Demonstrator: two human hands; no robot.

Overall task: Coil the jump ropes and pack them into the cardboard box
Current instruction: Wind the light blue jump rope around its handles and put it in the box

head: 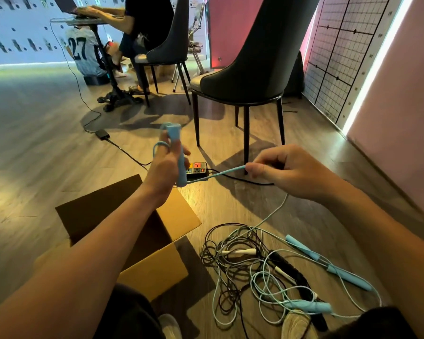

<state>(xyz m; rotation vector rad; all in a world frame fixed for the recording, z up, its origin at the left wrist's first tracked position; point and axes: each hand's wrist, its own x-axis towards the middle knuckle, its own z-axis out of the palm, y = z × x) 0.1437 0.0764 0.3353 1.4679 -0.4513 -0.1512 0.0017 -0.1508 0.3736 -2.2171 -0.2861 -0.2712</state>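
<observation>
1. Lying open on the wooden floor under the left forearm, the cardboard box [154, 272] has its flaps spread. Its inside is in shadow and partly hidden by the arm.
2. Beyond the box, the left hand [167, 162] is raised with its fingers curled tight round a light-blue handle [181, 167]. The handle is held roughly upright, and its top stands clear above the fingers.
3. A small loop [157, 148] of the same rope hangs round the fingers on the outer side of that hand.
4. Just behind the left hand, between the two hands, a black power strip [196, 168] lies on the floor.
5. From the bottom of the handle a light-blue cord [220, 173] runs taut across to the right hand.
6. The right hand [287, 170] is held level with the left and well apart from it. Its thumb and fingertips pinch the cord, and its other fingers are bent.
7. Below the right hand the cord drops slack to the floor and joins a tangle of jump ropes [245, 267] with blue, black and pale strands, just beside the box.
8. In that tangle lie a white handle [240, 252] and a black handle [291, 270].
9. Two more light-blue handles [328, 263] lie under the right forearm at the outer edge of the heap.
10. A dark chair [250, 77] stands beyond the right hand.
</observation>
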